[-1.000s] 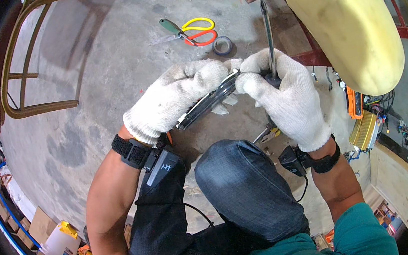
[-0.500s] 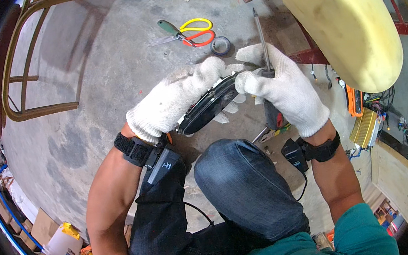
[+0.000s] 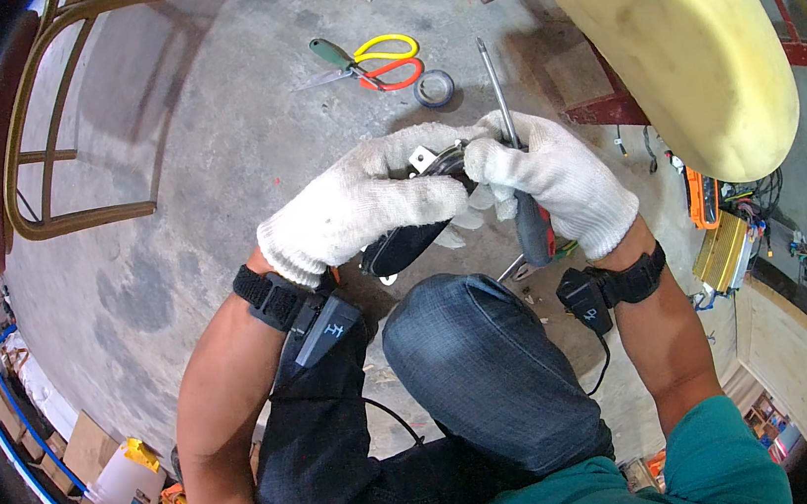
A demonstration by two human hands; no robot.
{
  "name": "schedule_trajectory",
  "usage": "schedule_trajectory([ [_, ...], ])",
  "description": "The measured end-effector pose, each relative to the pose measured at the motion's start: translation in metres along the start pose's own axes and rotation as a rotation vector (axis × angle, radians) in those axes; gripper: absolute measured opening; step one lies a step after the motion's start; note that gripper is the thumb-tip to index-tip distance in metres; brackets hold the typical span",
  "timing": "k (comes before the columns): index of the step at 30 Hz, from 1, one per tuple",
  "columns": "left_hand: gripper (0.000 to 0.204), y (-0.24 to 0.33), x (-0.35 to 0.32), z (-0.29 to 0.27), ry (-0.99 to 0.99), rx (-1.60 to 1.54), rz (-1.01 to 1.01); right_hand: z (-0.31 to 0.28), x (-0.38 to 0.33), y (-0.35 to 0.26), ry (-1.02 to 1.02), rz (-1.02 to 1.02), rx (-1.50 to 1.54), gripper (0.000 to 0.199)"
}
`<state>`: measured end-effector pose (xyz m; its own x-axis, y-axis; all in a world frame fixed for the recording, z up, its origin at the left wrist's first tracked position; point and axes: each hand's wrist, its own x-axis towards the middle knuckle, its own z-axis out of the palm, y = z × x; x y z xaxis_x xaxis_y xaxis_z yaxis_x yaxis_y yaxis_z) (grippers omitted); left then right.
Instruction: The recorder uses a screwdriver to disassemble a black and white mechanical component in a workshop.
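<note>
Both of my hands wear white knitted gloves. My left hand [image 3: 367, 196] is closed around a black, elongated oval part [image 3: 401, 249] with a small white tab [image 3: 422, 158] at its upper edge. The glove covers much of that part, so its exact kind does not show. In my right hand [image 3: 554, 173] is a screwdriver [image 3: 532, 227] with a grey and red handle, its shaft sticking up between the fingers, tip pointing away from me. The right thumb and fingertips also meet the right end of the black part.
Scissors [image 3: 391, 76] with yellow and red loops, a green-handled tool [image 3: 329, 53] and a tape roll [image 3: 434, 89] lie on the concrete floor ahead. A yellow foam-padded seat [image 3: 668, 43] stands right, a brown metal frame [image 3: 87, 224] left. A gold finned box [image 3: 722, 253] with wires sits right.
The black part has turned in my hands, and the left thumb now lies across it. The screwdriver has tilted left and its handle has come into view below the right hand.
</note>
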<state>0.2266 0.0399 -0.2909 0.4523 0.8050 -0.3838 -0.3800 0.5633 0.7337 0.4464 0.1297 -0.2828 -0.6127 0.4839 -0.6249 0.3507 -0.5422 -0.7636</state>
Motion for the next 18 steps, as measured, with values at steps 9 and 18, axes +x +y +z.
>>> schedule_trajectory([
  [9, 0.060, -0.010, 0.002, -0.001, 0.026, -0.051, 0.006, 0.003, 0.001, 0.002, -0.010, -0.044, 0.068, 0.024],
  [18, 0.062, -0.018, 0.005, -0.002, 0.013, -0.145, 0.042, 0.001, 0.002, 0.004, -0.014, -0.039, 0.056, 0.031],
])
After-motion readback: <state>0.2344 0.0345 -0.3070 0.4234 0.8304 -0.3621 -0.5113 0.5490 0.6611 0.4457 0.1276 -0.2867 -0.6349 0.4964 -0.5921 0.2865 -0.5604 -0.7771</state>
